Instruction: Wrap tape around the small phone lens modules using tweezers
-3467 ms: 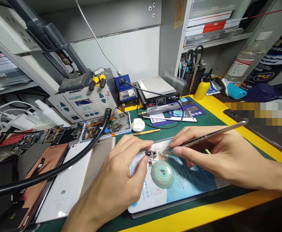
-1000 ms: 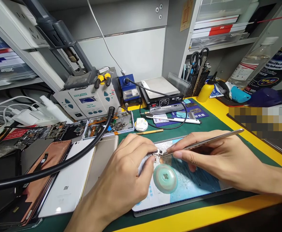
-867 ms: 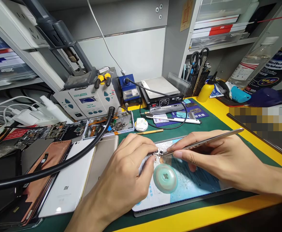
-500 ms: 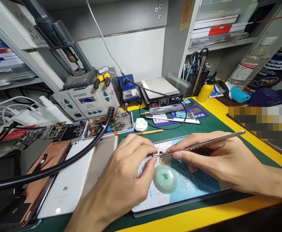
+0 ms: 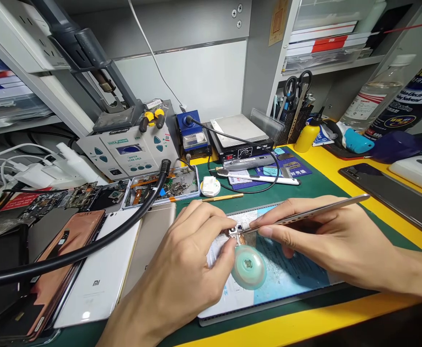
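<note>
My left hand (image 5: 192,260) pinches a small phone camera module (image 5: 234,230) between thumb and fingertips; a thin flex tail hangs below it. My right hand (image 5: 326,236) grips slim metal tweezers (image 5: 315,209), their back end pointing up to the right. The tips reach the right side of the module, partly hidden by my fingers. Beneath both hands lies a blue and white work board (image 5: 286,279). On it, just below the module, sits a round translucent green suction-cup-like disc (image 5: 249,270).
Phones, including a white one (image 5: 98,270), lie left under a black hose (image 5: 131,224). A parts tray (image 5: 182,185), hot air station (image 5: 127,149) and heating plate (image 5: 240,132) stand behind. At right are a dark phone (image 5: 395,197) and a yellow bottle (image 5: 308,137).
The camera module has turned slightly in my fingertips, showing its lens faces more clearly. The tweezers and both hands stay nearly in place.
</note>
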Tool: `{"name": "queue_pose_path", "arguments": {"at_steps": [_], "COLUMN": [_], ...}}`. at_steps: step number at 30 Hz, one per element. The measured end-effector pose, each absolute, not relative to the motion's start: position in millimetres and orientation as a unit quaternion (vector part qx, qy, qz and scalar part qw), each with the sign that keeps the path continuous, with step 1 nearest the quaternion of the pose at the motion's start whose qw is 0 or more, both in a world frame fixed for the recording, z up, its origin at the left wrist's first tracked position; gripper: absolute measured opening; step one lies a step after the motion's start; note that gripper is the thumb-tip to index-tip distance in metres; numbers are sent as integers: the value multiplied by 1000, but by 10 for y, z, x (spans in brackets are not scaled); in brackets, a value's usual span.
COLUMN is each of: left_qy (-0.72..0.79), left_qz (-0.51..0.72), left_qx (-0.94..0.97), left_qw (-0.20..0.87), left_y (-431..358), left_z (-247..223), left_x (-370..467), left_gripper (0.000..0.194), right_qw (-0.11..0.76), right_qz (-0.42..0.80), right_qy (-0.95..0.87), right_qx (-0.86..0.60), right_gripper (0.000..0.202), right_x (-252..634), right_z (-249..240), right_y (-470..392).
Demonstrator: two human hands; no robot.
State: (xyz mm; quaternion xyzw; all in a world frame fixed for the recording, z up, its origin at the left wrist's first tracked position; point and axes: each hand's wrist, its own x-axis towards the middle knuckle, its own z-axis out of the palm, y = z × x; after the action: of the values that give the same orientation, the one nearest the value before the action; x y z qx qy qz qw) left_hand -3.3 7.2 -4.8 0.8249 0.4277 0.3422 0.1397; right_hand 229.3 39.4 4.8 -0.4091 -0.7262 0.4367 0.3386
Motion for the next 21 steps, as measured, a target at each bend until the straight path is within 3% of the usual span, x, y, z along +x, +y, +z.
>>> {"name": "queue_pose_path", "arguments": {"at_steps": [21], "left_qy": [423], "left_qz": [353], "left_qx": [826], "left_qw": [117], "left_y": [78], "left_z": [-84], "left_x": [-38], "left_gripper": [18], "right_qw": [360], "right_qz": [426], "right_qy": [-718], "right_qx": [-417], "right_gripper": [17], "right_x": [2289], "right_z": [29], "right_y": [413]}}
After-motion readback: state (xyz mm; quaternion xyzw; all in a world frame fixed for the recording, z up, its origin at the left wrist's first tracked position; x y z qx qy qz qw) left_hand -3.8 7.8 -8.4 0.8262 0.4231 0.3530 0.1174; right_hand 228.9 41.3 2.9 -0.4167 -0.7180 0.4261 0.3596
